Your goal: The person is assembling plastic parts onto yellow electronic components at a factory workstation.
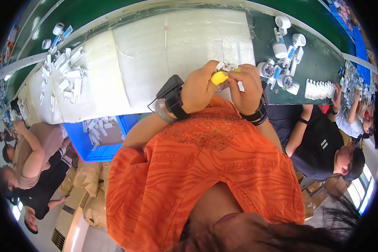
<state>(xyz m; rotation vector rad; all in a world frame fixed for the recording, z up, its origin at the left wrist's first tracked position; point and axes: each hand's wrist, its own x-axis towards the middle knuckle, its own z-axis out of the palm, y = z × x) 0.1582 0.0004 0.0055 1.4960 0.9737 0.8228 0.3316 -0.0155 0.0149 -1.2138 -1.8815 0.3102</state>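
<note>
Close in front of my chest, both hands are together around a small white plastic part (226, 66). My left hand (197, 89) is closed on it, with a yellow covering (219, 78) at the thumb end. My right hand (247, 86) meets it from the other side, fingers bent in a pinch at the same part; a bit of yellow shows there too. The fingers hide most of the part's shape. A dark strap with a black box (170, 88) sits on my left wrist, and another dark band (258, 113) is on my right wrist.
Loose white plastic parts (71, 75) lie on the pale-covered table (143, 63) at left. A thin red-tipped rod (165, 38) lies farther off. Round-headed white assemblies (287, 54) and a row of white pieces (320, 89) are at right. A blue bin (97, 158) stands below left; co-workers sit both sides.
</note>
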